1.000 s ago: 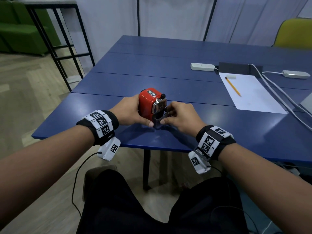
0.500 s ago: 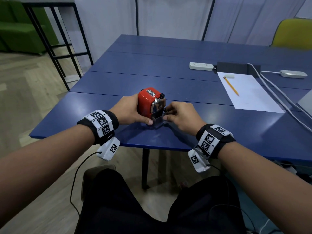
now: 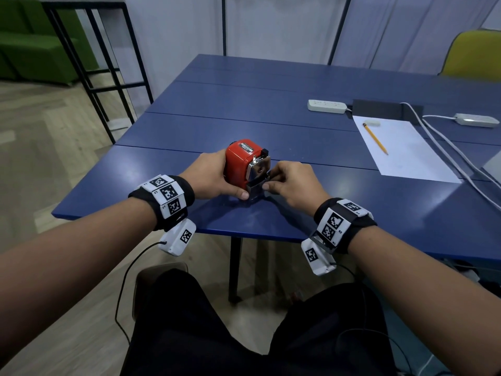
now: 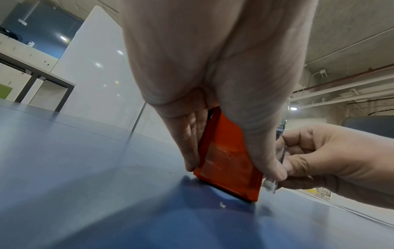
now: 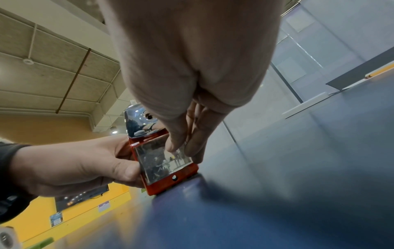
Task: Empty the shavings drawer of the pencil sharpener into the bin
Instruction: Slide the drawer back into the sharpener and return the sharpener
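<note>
A red pencil sharpener (image 3: 240, 162) with a chrome front stands on the blue table (image 3: 298, 126) near its front edge. My left hand (image 3: 214, 177) grips its red body (image 4: 230, 160) from the left, thumb at the lower front corner. My right hand (image 3: 290, 183) pinches the clear shavings drawer (image 3: 256, 187) at the sharpener's base. The drawer (image 5: 164, 160) sits in its slot with its clear face (image 4: 275, 166) sticking out a little past the red housing. No bin is in view.
A white sheet of paper (image 3: 401, 150) with a yellow pencil (image 3: 375, 138) lies to the right, with power strips (image 3: 326, 105) and cables (image 3: 447, 153) behind it. A yellow chair (image 3: 477, 54) stands at the far right. A black metal rack (image 3: 103, 63) stands left of the table.
Both hands keep their hold on the sharpener and drawer. The drawer's position has barely changed; the view has shifted slightly.
</note>
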Demonstrator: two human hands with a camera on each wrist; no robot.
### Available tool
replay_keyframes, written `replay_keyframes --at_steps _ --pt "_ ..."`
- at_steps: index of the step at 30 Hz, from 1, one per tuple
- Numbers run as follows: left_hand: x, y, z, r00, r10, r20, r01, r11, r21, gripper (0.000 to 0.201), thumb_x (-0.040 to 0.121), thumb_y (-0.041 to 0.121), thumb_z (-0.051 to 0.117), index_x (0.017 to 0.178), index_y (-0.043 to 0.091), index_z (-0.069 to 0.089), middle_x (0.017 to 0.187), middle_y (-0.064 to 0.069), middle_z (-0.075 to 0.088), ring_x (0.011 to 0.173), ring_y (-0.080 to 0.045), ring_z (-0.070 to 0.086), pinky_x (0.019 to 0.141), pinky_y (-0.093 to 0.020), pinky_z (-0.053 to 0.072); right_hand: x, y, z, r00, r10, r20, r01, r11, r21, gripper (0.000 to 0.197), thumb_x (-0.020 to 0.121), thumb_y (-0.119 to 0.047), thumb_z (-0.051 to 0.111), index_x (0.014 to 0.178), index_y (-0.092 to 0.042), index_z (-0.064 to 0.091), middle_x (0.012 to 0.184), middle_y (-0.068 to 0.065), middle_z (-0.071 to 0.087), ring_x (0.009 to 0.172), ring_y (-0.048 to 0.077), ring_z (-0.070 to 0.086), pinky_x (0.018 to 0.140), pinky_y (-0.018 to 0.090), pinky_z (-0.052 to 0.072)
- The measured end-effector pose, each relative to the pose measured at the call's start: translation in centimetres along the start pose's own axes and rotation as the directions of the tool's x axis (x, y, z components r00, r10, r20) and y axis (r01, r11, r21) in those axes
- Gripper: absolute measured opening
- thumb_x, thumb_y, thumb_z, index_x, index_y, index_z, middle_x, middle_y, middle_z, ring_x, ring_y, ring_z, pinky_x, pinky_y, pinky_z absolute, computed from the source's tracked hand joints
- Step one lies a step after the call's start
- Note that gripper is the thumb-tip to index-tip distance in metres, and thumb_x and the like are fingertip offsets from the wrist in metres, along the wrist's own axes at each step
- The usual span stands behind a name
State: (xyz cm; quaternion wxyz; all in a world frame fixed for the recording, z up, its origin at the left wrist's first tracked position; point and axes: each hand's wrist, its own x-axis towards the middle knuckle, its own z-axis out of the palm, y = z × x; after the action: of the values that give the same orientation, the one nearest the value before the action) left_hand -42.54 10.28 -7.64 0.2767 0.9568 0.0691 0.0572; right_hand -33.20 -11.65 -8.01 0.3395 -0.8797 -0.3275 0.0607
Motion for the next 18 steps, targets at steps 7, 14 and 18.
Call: replay_keyframes --at_steps 7,14,18 --pt "0.0 0.0 0.0 1.000 0.000 0.001 0.000 1.000 -0.003 0.101 0.054 0.060 0.096 0.139 0.027 0.051 0.122 0.007 0.069 0.104 -0.009 0.061 0.089 -0.024 0.047 0.2 -0.2 0.0 1.000 0.008 0.006 -0.008 1.000 -0.019 0.017 0.088 -0.024 0.085 0.090 -0.017 0.070 0.082 -0.001 0.078 0.083 0.017 0.074 0.078 0.035 0.060" --pt "0.0 0.3 -0.2 1.000 -0.008 0.012 0.008 1.000 0.004 0.099 0.055 0.059 0.096 0.138 0.027 0.051 0.115 0.012 0.066 0.100 -0.009 0.060 0.087 -0.023 0.046 0.3 -0.9 -0.6 0.999 0.013 0.034 -0.010 0.997 -0.075 0.027 0.088 -0.024 0.085 0.076 -0.026 0.061 0.076 -0.002 0.075 0.077 0.014 0.073 0.069 0.030 0.056" --pt "-0.2 0.4 0.0 1.000 -0.008 0.005 0.008 1.000 0.011 0.103 0.055 0.062 0.094 0.140 0.026 0.049 0.112 0.013 0.064 0.098 -0.010 0.061 0.086 -0.024 0.047 0.5 -1.1 -0.6 0.999 0.017 0.043 -0.012 0.995 -0.101 0.024 0.087 -0.025 0.085 0.076 -0.020 0.066 0.079 0.005 0.077 0.079 0.022 0.075 0.078 0.040 0.062"
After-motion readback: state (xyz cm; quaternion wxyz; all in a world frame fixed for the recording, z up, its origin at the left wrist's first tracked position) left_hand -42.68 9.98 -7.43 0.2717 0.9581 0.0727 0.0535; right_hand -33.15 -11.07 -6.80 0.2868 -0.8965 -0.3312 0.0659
